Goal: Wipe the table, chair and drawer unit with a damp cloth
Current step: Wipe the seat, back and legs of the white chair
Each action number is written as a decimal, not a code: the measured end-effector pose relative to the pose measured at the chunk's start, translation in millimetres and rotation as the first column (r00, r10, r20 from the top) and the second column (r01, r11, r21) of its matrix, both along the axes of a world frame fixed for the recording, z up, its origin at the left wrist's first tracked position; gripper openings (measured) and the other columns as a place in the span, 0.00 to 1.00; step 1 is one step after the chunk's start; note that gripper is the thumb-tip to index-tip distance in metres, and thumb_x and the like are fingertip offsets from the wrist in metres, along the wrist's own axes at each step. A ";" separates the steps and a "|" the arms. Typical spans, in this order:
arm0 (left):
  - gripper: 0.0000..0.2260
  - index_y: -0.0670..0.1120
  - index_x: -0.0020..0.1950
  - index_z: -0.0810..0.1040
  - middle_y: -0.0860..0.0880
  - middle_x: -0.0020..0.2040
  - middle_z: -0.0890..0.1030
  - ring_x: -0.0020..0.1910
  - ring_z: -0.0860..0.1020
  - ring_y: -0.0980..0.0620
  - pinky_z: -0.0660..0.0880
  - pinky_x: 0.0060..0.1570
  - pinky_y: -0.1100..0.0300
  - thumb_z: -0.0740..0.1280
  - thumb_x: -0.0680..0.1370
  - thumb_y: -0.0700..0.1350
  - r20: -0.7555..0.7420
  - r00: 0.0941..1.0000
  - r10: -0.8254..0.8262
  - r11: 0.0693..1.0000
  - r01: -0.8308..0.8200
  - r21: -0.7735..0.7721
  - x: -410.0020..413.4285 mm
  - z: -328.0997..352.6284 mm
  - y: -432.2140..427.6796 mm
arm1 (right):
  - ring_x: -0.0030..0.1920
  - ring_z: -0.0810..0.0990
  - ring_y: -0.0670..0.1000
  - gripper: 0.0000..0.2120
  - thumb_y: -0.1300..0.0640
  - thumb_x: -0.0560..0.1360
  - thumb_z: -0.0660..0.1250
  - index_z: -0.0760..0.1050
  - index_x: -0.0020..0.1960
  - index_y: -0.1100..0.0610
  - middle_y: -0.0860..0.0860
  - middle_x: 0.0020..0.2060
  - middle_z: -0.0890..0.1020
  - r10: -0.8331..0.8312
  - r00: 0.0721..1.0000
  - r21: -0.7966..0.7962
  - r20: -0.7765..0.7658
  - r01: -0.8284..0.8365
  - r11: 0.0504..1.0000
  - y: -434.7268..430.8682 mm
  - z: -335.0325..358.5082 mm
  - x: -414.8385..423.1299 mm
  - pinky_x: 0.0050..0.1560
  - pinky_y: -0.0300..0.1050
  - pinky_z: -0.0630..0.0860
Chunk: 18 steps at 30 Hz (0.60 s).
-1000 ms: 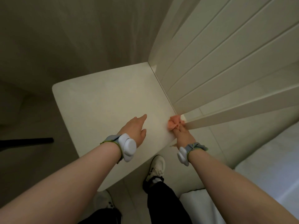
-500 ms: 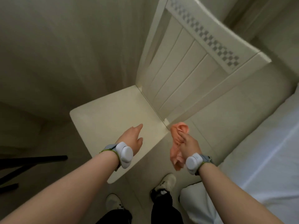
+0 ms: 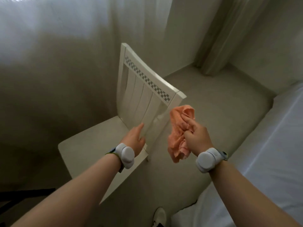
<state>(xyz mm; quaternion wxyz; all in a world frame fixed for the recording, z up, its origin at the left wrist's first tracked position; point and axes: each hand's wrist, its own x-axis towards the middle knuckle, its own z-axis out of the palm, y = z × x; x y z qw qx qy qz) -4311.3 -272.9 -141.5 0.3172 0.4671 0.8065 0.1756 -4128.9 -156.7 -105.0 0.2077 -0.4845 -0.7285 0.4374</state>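
The chair [image 3: 144, 95] stands at the centre of the frame, its seat running down toward the lower left and its backrest rising toward the upper middle. A pale curtain [image 3: 65, 46] hangs close behind it across the upper left. Bare floor [image 3: 213, 95] opens to the right of the backrest, as far as the edge of a white bed [image 3: 270, 153] along the right side. A shoe [image 3: 159, 217] shows at the bottom edge, beside the seat's near corner.

The chair is cream, with vertical slats and a grey checkered strip under its curved top rail. The cloth [image 3: 178, 128] is peach-orange and crumpled, hanging in the air just right of the backrest's right post, clear of the wood.

The left grip [image 3: 133, 140] is released, fingers straight and together, reaching over the seat's rear corner to the lowest part of the slats; whether it touches them I cannot tell. The right grip [image 3: 198, 136] grasps the cloth, fingers curled into its folds, the forefinger lying along it. Each wrist wears a white band.
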 end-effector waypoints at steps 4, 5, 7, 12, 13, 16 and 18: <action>0.26 0.47 0.76 0.53 0.47 0.75 0.59 0.74 0.59 0.49 0.56 0.70 0.60 0.58 0.80 0.45 -0.001 0.999 0.053 0.993 -0.053 0.102 13.9 36.0 30.1 | 0.54 0.78 0.47 0.28 0.71 0.72 0.56 0.72 0.68 0.51 0.49 0.57 0.78 0.007 0.989 0.002 -0.150 -0.007 1.000 30.6 40.8 13.6 0.49 0.28 0.74; 0.26 0.46 0.76 0.53 0.47 0.76 0.59 0.74 0.59 0.50 0.56 0.70 0.60 0.58 0.80 0.45 -0.005 0.998 0.063 0.991 -0.062 0.118 14.5 41.9 35.7 | 0.55 0.78 0.47 0.28 0.71 0.72 0.56 0.71 0.68 0.51 0.47 0.57 0.78 0.005 0.986 0.028 -0.169 0.000 1.000 37.2 47.7 12.2 0.52 0.32 0.75; 0.26 0.46 0.76 0.53 0.47 0.75 0.60 0.74 0.59 0.50 0.56 0.70 0.59 0.59 0.80 0.44 -0.020 0.996 0.087 0.986 -0.083 0.146 15.4 50.8 44.9 | 0.57 0.77 0.47 0.28 0.69 0.72 0.56 0.70 0.69 0.50 0.46 0.58 0.77 0.015 0.986 0.114 -0.168 0.004 0.993 51.5 56.8 5.5 0.57 0.38 0.75; 0.26 0.46 0.76 0.54 0.48 0.75 0.61 0.73 0.60 0.50 0.58 0.70 0.59 0.59 0.80 0.45 -0.020 0.993 0.120 0.980 -0.115 0.163 10.6 58.5 56.7 | 0.54 0.77 0.59 0.23 0.68 0.76 0.55 0.69 0.69 0.56 0.60 0.57 0.78 0.254 0.964 0.279 0.078 -0.266 0.923 79.8 54.6 -36.4 0.58 0.53 0.75; 0.26 0.46 0.76 0.54 0.48 0.75 0.61 0.73 0.60 0.50 0.57 0.70 0.59 0.60 0.80 0.45 -0.024 0.992 0.126 0.979 -0.121 0.162 6.1 58.5 59.8 | 0.56 0.76 0.61 0.21 0.68 0.76 0.55 0.71 0.68 0.59 0.62 0.57 0.77 0.325 0.927 0.289 0.185 -0.368 0.884 85.7 51.3 -46.7 0.59 0.56 0.73; 0.26 0.46 0.76 0.55 0.47 0.75 0.61 0.73 0.61 0.50 0.57 0.70 0.60 0.60 0.80 0.46 -0.036 0.988 0.147 0.973 -0.138 0.184 -17.8 59.0 73.0 | 0.56 0.75 0.61 0.18 0.65 0.78 0.55 0.73 0.65 0.60 0.61 0.57 0.77 0.454 0.796 0.201 0.400 -0.560 0.804 103.7 50.1 -75.5 0.58 0.56 0.72; 0.26 0.46 0.76 0.55 0.47 0.75 0.62 0.73 0.61 0.50 0.57 0.70 0.60 0.60 0.79 0.46 -0.037 0.986 0.162 0.968 -0.152 0.200 -35.4 60.4 82.5 | 0.56 0.74 0.60 0.17 0.63 0.79 0.54 0.72 0.64 0.58 0.59 0.58 0.75 0.508 0.736 0.114 0.447 -0.610 0.784 111.5 53.7 -91.7 0.60 0.52 0.72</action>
